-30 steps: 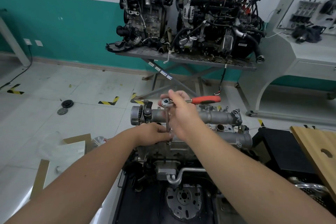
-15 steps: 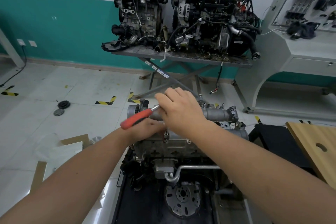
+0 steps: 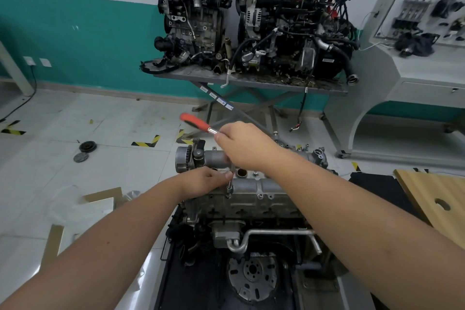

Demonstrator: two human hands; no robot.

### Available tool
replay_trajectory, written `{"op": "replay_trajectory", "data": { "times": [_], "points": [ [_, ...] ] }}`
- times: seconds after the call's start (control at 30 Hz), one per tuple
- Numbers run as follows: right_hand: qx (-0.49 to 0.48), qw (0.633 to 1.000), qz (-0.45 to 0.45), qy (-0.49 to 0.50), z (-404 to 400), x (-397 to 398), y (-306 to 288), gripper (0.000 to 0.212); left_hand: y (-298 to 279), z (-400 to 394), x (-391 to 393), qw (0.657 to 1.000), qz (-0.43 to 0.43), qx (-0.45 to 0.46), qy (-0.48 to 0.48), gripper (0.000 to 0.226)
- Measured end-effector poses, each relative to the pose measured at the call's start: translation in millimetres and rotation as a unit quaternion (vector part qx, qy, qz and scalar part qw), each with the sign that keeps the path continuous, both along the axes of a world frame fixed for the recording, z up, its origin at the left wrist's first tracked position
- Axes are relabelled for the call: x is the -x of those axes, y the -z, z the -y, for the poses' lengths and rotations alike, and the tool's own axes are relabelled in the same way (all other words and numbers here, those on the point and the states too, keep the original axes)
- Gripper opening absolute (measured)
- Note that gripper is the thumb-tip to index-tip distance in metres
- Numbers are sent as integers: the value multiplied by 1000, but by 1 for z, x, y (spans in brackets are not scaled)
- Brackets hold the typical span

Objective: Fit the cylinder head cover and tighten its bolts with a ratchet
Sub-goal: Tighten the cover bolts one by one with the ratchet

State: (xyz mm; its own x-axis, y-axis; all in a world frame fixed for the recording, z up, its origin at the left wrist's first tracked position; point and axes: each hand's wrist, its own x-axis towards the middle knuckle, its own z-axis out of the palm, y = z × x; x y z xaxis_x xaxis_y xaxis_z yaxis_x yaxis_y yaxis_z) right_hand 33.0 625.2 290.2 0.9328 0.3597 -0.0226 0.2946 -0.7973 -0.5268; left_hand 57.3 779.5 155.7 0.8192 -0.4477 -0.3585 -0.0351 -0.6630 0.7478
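Observation:
The grey aluminium cylinder head cover (image 3: 261, 185) sits on top of the engine in front of me. A ratchet with a red handle (image 3: 195, 120) stands over a bolt near the cover's front left edge, and its extension and socket (image 3: 229, 187) reach down onto that bolt. My right hand (image 3: 242, 145) grips the ratchet's head, with the handle pointing up and to the left. My left hand (image 3: 205, 181) pinches the extension just above the socket. Other bolts show along the cover's front edge (image 3: 260, 195).
Two engines (image 3: 251, 15) stand on a grey scissor table (image 3: 251, 80) behind. A white training console (image 3: 412, 65) is at the right, a wooden board (image 3: 437, 199) at the near right. Cardboard (image 3: 100, 199) and round parts (image 3: 84, 152) lie on the tiled floor at the left.
The red handle swung from pointing right, round to low left, and now points up and left. My left hand stayed on the extension throughout.

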Motion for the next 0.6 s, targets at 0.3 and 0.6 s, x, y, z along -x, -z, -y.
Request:
{"op": "replay_trajectory", "data": {
  "times": [0.3,0.6],
  "points": [
    [-699,639,-250,200,-10,9,37,26,8,-2,-9,999,15,-24,26,69],
    [-168,919,356,-35,6,4,72,33,8,-1,-10,999,-6,-4,52,74]
  ]
}}
